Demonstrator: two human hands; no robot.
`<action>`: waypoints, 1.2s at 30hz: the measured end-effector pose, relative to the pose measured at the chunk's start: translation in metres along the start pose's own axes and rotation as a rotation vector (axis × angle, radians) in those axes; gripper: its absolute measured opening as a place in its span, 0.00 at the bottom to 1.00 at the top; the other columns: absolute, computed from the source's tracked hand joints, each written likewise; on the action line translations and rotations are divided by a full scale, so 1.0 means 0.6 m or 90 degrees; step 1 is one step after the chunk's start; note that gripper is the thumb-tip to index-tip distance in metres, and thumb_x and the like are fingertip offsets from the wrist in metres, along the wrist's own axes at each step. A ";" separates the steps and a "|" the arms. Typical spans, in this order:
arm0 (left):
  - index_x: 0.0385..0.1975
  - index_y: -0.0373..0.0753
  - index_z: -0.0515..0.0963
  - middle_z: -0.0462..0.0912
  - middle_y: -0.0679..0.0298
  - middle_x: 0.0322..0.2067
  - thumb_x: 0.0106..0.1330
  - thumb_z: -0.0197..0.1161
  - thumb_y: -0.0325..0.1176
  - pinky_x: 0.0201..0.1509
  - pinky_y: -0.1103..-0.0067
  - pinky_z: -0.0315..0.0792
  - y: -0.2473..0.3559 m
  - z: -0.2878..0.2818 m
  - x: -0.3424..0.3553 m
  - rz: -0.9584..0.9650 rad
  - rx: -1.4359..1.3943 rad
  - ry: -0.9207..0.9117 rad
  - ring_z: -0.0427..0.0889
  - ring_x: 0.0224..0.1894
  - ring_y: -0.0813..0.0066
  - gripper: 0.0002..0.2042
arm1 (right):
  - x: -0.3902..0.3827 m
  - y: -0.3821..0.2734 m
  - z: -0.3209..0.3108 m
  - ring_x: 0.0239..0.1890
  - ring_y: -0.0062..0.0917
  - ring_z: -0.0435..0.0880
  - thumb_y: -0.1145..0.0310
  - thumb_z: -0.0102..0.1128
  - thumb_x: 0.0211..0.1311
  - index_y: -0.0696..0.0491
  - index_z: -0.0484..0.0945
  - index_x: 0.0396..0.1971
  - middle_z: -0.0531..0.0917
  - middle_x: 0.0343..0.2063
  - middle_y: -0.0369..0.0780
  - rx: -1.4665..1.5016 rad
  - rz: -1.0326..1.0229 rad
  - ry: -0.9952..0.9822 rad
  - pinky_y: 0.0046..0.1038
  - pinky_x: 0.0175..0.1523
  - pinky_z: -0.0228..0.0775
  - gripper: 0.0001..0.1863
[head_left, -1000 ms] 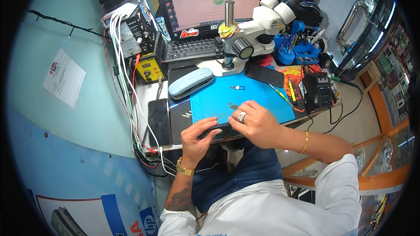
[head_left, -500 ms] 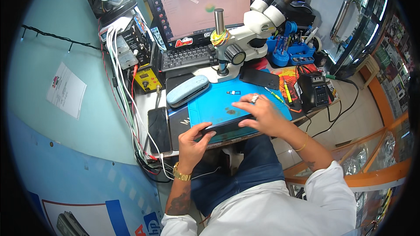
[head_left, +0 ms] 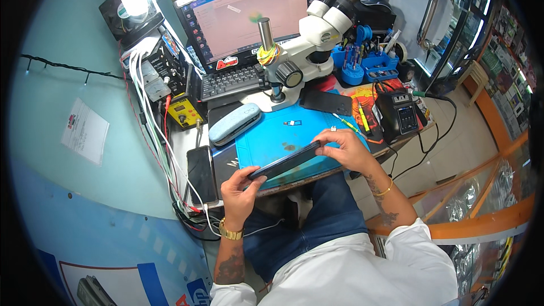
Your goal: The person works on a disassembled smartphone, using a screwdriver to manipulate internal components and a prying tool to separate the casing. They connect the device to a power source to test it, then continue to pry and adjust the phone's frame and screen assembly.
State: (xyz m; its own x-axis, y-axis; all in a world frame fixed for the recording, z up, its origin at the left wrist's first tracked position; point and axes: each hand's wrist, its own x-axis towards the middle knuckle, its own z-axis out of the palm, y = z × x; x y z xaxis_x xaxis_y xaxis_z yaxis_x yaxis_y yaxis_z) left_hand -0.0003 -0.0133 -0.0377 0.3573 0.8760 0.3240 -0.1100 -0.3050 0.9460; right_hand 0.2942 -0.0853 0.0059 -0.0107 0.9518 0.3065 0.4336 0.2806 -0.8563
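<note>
A dark smartphone (head_left: 285,161) is held edge-on between both hands, just above the near edge of a blue work mat (head_left: 272,136). My left hand (head_left: 241,190) grips its lower left end. My right hand (head_left: 345,147) holds its upper right end, fingers curled over the top edge. A tiny blue part (head_left: 292,123) lies on the mat beyond the phone.
A white stereo microscope (head_left: 306,39) stands behind the mat, before a laptop (head_left: 241,28). A light blue case (head_left: 233,123), a second phone (head_left: 199,173) at the left and a black phone (head_left: 326,102) lie around. A black meter (head_left: 399,114) and blue tool rack (head_left: 362,65) sit right.
The phone has been lifted off the mat and turned onto its edge between both hands. The view has shifted slightly.
</note>
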 end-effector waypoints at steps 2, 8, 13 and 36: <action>0.44 0.30 0.84 0.87 0.66 0.36 0.60 0.70 0.16 0.41 0.86 0.76 0.004 0.003 0.003 0.052 0.048 0.007 0.83 0.36 0.85 0.13 | 0.011 -0.006 -0.002 0.36 0.28 0.83 0.75 0.68 0.59 0.57 0.84 0.42 0.87 0.33 0.41 -0.022 -0.029 0.009 0.29 0.46 0.73 0.11; 0.43 0.33 0.85 0.88 0.63 0.38 0.57 0.72 0.16 0.38 0.87 0.74 0.006 0.002 0.009 0.135 0.198 -0.016 0.82 0.35 0.86 0.13 | 0.021 -0.004 0.018 0.38 0.34 0.83 0.73 0.70 0.57 0.55 0.85 0.40 0.86 0.35 0.40 -0.124 -0.096 0.059 0.33 0.48 0.73 0.11; 0.40 0.33 0.86 0.89 0.61 0.38 0.56 0.74 0.19 0.38 0.85 0.76 0.019 0.010 0.012 0.135 0.206 -0.008 0.84 0.36 0.82 0.11 | 0.025 -0.028 0.053 0.44 0.33 0.80 0.72 0.69 0.53 0.52 0.83 0.38 0.81 0.37 0.37 -0.339 -0.280 0.082 0.35 0.50 0.71 0.11; 0.43 0.31 0.84 0.88 0.59 0.32 0.61 0.73 0.25 0.35 0.82 0.76 0.019 0.006 0.032 -0.009 0.180 -0.012 0.84 0.31 0.82 0.11 | 0.042 -0.009 0.056 0.47 0.36 0.81 0.70 0.71 0.56 0.53 0.82 0.48 0.83 0.42 0.42 -0.305 -0.233 0.201 0.34 0.50 0.73 0.18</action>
State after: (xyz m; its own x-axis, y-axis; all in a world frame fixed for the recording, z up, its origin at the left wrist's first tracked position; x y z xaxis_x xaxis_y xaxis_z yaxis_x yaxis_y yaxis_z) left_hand 0.0088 -0.0012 -0.0209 0.3749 0.8746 0.3074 0.1579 -0.3869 0.9085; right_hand 0.2614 -0.0585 0.0042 -0.0012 0.7039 0.7103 0.8042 0.4229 -0.4177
